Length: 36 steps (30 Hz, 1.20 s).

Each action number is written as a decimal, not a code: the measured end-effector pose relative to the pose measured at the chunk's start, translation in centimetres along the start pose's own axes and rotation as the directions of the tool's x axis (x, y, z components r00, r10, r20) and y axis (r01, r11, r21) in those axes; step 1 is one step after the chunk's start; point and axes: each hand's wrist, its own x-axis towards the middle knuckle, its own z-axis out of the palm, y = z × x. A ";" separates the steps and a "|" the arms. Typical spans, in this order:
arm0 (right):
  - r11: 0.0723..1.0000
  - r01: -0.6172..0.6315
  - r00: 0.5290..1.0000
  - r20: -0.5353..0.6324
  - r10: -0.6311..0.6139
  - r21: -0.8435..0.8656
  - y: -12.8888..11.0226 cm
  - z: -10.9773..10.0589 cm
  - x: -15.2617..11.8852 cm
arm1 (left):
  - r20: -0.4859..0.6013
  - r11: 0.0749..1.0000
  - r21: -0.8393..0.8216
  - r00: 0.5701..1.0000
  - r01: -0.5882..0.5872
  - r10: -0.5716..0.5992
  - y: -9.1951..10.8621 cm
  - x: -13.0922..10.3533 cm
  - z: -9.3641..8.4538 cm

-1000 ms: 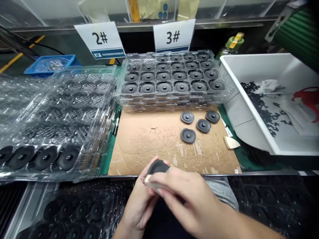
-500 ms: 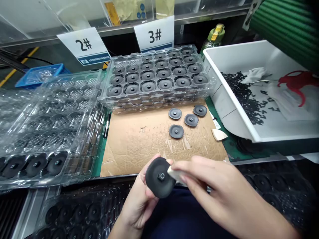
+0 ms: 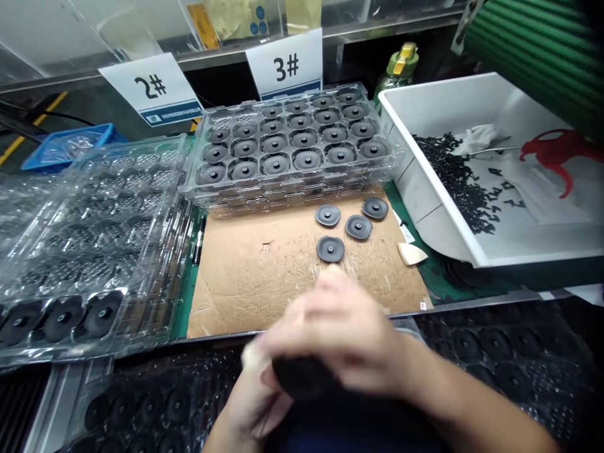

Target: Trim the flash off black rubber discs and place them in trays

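Left hand [image 3: 257, 399] pinching black disc [image 3: 302, 379] | right hand [image 3: 353, 333] blurring over it, grip unclear | four discs [image 3: 330, 249] loose; far tray [image 3: 278, 183] mostly filled

The disc [image 3: 302, 377] is matte black and rounded, held at its left side by the fingers of the left hand [image 3: 262, 399], just off the near edge of the cardboard [image 3: 245, 289]. The right hand [image 3: 335, 330] covers its upper part, and the face that shows is dark and blurred, so its centre and exact tilt cannot be made out. A pale piece [image 3: 253, 352], cream-coloured and smeared by motion, shows at the right hand's fingertips beside the left hand, its outline too blurred to tell.
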 end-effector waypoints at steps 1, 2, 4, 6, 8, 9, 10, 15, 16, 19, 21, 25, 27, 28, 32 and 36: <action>0.987 -0.152 0.988 -0.035 0.154 0.056 1.1 0.2 -0.1 | 0.049 1.000 -0.020 0.999 0.021 -0.020 0.2 -0.1 0.1; 0.945 -0.318 0.945 -0.049 0.322 0.079 2.4 0.5 -0.3 | 0.106 0.998 -0.051 0.994 0.044 -0.038 0.4 -0.2 0.2; 0.839 -0.541 0.839 -0.034 0.543 0.057 5.0 1.6 -1.4 | 0.183 0.990 -0.122 0.982 0.067 -0.044 1.0 -0.3 0.3; 0.807 -0.591 0.807 -0.010 0.590 -0.016 7.1 3.6 -3.1 | 0.174 0.984 -0.173 0.985 0.045 -0.014 1.6 -0.4 0.1; 0.795 -0.600 0.800 -0.048 0.598 -0.091 8.2 6.0 -5.2 | 0.139 0.979 -0.203 0.990 0.023 0.005 1.9 -0.3 -0.4; 0.785 -0.606 0.795 -0.078 0.602 -0.127 8.5 7.1 -6.2 | 0.120 0.977 -0.215 0.993 0.018 0.009 2.0 -0.2 -0.7; 0.775 -0.610 0.792 -0.106 0.601 -0.161 8.6 8.1 -7.1 | 0.102 0.974 -0.226 0.995 0.012 0.011 2.1 -0.1 -1.0; 0.769 -0.590 0.807 -0.135 0.575 -0.246 8.9 9.7 -7.9 | -0.007 0.951 -0.302 0.998 -0.066 0.067 2.0 1.0 -2.2; 0.772 -0.586 0.809 -0.137 0.571 -0.246 8.9 9.5 -7.5 | -0.027 0.944 -0.321 0.997 -0.081 0.076 2.0 1.2 -2.3; 0.793 -0.571 0.821 -0.144 0.553 -0.213 8.6 8.8 -6.3 | -0.066 0.927 -0.360 0.994 -0.104 0.086 2.0 1.5 -2.7; 0.815 -0.551 0.834 -0.127 0.537 -0.178 8.1 8.6 -6.0 | -0.075 0.923 -0.366 0.992 -0.118 0.097 2.0 1.6 -2.8; 0.836 -0.533 0.845 -0.030 0.534 -0.131 6.8 8.0 -5.2 | -0.090 0.930 -0.343 0.990 -0.134 0.109 2.3 1.7 -3.0; 0.813 -0.567 0.823 -0.050 0.566 -0.129 5.6 7.1 -3.8 | -0.077 0.940 -0.318 0.991 -0.126 0.107 2.3 1.7 -2.9; 0.805 -0.581 0.814 -0.088 0.574 -0.121 4.8 6.6 -2.9 | -0.070 0.945 -0.299 0.991 -0.131 0.115 2.3 1.7 -2.7; 0.916 -0.383 0.916 -0.176 0.360 -0.122 0.4 5.4 0.9 | -0.027 0.964 -0.225 0.990 -0.143 0.141 1.9 1.5 -1.9; 0.973 -0.194 0.981 -0.001 0.196 -0.124 -1.8 5.6 2.2 | 0.011 0.964 -0.225 0.989 -0.143 0.149 2.0 1.1 -1.0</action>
